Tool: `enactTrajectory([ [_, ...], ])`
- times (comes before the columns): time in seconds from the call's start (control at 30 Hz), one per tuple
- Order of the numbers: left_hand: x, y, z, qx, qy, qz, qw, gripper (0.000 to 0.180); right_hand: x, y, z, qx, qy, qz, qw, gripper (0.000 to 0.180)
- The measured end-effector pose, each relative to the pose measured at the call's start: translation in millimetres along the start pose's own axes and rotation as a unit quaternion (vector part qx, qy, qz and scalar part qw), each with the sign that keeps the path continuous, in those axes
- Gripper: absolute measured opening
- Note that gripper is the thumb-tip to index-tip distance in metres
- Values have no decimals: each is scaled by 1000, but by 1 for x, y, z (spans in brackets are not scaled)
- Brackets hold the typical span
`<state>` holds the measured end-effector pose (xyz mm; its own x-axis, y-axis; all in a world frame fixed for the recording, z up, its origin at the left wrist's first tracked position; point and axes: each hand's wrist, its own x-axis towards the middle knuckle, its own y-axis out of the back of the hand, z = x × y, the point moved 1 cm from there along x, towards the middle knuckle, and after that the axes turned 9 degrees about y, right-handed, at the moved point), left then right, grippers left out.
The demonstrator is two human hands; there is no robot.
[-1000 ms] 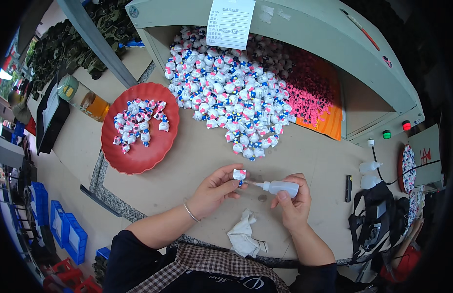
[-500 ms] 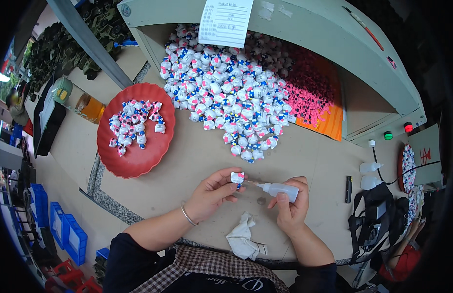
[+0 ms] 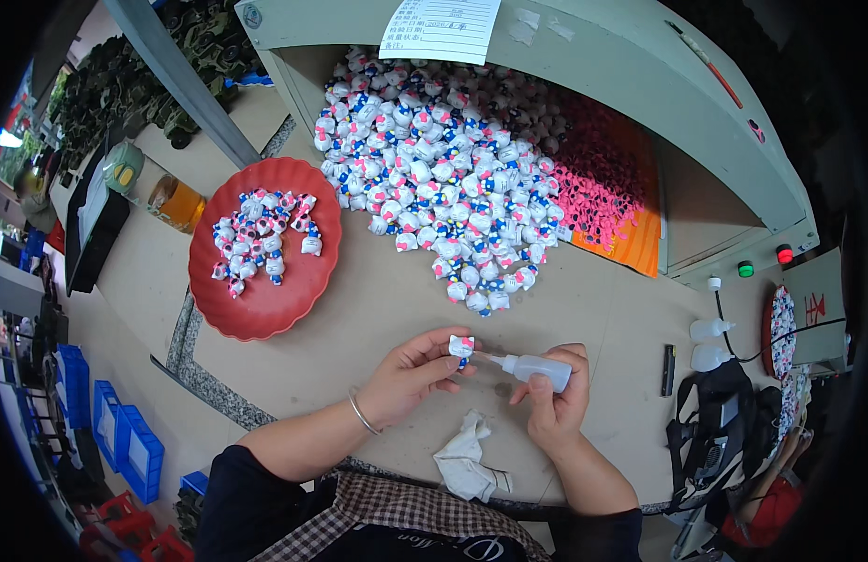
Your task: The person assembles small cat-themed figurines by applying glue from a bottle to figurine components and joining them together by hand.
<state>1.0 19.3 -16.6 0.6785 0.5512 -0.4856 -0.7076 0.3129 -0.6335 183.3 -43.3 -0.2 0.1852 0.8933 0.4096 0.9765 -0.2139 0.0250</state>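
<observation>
Pinched in the fingers of my left hand (image 3: 411,375) is a small white cat figurine (image 3: 461,346) with a pink bow and a blue body. My right hand (image 3: 558,403) is closed round a translucent squeeze bottle (image 3: 539,371) with a thin nozzle. The nozzle points left and its tip is at or very near the figurine; whether they touch I cannot tell. Beyond my hands spreads a big heap of similar cat figurines (image 3: 434,173). To the left, a red scalloped plate (image 3: 298,298) bears a smaller group of them.
Small pink pieces (image 3: 598,206) lie on an orange sheet (image 3: 647,245) under the grey-green shelf (image 3: 593,37). A white cloth (image 3: 467,459) is near my body. At right are a black lighter-like object (image 3: 668,370), two white bottles (image 3: 710,357) and a black bag (image 3: 720,421). A drink bottle (image 3: 176,203) stands left.
The view has shifted slightly. My left hand still holds the figurine and my right hand the squeeze bottle, with the nozzle still close to the figurine.
</observation>
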Motion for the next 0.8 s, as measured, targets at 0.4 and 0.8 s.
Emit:
enactTrajectory([
  [0.4, 0, 1, 0, 1, -10, 7, 1000, 35, 0, 2, -2, -14, -2, -19, 1000, 18],
  [0.8, -1, 1, -2, 22, -14, 17, 1000, 40, 0, 1, -3, -4, 12, 11, 1000, 19],
])
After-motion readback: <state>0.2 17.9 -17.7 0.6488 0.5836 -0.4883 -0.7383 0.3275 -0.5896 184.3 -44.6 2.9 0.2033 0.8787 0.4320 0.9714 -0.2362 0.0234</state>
